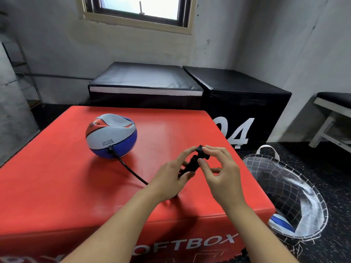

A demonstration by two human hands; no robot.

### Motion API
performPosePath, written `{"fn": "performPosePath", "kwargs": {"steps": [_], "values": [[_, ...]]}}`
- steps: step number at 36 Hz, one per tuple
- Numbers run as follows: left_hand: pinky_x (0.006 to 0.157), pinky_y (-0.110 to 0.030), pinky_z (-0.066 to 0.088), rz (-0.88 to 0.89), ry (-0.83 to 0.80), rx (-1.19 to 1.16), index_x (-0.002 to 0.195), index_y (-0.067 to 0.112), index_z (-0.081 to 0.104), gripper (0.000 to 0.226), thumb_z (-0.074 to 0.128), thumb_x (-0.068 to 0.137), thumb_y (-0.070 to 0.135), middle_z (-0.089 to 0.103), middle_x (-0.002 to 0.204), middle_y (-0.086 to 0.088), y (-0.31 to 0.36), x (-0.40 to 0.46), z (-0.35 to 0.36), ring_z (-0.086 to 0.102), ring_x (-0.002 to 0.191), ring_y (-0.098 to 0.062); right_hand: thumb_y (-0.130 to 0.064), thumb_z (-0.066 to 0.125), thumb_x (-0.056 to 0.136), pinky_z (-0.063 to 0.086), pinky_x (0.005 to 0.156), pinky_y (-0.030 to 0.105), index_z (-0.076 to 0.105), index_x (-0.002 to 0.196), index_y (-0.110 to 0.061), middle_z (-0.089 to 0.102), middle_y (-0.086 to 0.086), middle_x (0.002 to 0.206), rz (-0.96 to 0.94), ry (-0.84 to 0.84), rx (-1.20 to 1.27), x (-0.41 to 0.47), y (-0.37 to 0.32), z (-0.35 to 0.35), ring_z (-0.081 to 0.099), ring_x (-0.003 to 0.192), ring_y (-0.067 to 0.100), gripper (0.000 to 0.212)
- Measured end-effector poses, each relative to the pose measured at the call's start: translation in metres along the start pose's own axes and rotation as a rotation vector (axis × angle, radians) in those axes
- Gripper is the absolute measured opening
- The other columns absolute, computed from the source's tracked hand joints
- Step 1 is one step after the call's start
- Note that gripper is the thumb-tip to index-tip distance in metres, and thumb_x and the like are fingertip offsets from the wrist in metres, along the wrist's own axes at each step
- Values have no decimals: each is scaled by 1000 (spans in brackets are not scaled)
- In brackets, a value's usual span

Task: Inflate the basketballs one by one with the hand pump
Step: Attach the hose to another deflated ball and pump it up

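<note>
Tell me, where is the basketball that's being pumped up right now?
The basketball sits on the left of the red soft box, beyond the left hand, with the black hose plugged into its near side.

We are seeing two bare forearms entering from the bottom of the frame, one from the lower left and one from the lower right, ending in a left hand [167, 177] and a right hand [220, 171] near the centre. No sleeves are showing; both arms are appearing uncovered as far as the frame's bottom edge. We are seeing short, trimmed fingernails on both hands.
</note>
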State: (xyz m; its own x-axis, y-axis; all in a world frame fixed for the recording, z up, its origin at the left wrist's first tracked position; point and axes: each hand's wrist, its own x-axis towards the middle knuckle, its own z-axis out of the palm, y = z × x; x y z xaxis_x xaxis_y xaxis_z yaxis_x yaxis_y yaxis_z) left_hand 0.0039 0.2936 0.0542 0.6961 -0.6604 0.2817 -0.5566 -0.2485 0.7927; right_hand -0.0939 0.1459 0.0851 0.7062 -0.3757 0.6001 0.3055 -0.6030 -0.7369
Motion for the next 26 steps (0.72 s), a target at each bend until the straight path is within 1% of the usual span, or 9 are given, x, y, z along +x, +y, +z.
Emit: {"fn": "performPosePath", "kwargs": {"steps": [4,7,10,14,17,19,20,23,26], "values": [[94,-43,58,21,-9,31,148,70,30,77,64,100,21,71,114,9,0,1,3,74,100,-15,-11,77,95,59,71,19,75,121,-23,66,-14,121,-14,-9,-29,-2,2,-5,65,118,6,29],[92,-43,59,34,-25,69,147,66,36,71,62,97,23,71,115,10,1,1,6,74,102,-14,-9,78,94,58,69,17,77,116,-24,68,-14,116,-23,39,-48,-3,2,-13,67,113,8,27],[93,-44,58,38,-40,89,147,62,39,68,63,96,23,70,114,13,4,2,8,74,102,-13,-9,78,94,61,70,23,77,113,-26,68,-14,116,-18,88,-30,-2,-1,-20,68,112,12,26],[93,-44,57,32,-56,128,144,63,41,66,65,99,21,70,114,13,8,1,9,74,104,-18,-10,75,96,63,73,30,73,115,-37,66,-16,118,-36,174,24,6,-12,-35,67,115,15,34],[94,-44,56,31,-72,176,143,64,38,65,65,100,24,70,114,14,12,-1,10,72,105,-20,-12,74,97,64,72,39,74,117,-36,66,-13,120,-42,227,35,10,-15,-53,69,112,20,31],[94,-42,54,35,-84,209,144,64,37,65,65,100,25,69,114,18,16,-2,12,70,105,-20,-12,72,98,65,75,42,75,118,-30,67,-9,120,-44,283,36,13,-14,-65,69,111,20,27],[94,-41,54,35,-90,220,145,64,37,65,64,101,25,69,114,18,17,-2,12,69,105,-20,-12,71,99,65,76,41,75,118,-28,67,-6,121,-49,317,38,14,-15,-71,69,110,18,26],[93,-40,53,38,-98,241,146,63,36,64,63,102,26,70,119,15,18,-2,13,68,105,-22,-11,69,101,63,77,26,72,117,-33,66,0,123,-66,386,46,15,-20,-81,67,108,8,27],[93,-41,54,39,-98,233,146,63,36,63,62,102,26,70,118,16,17,-2,12,68,105,-22,-12,68,101,61,76,20,72,119,-27,66,2,124,-72,378,36,16,-21,-81,67,106,5,23]]}}
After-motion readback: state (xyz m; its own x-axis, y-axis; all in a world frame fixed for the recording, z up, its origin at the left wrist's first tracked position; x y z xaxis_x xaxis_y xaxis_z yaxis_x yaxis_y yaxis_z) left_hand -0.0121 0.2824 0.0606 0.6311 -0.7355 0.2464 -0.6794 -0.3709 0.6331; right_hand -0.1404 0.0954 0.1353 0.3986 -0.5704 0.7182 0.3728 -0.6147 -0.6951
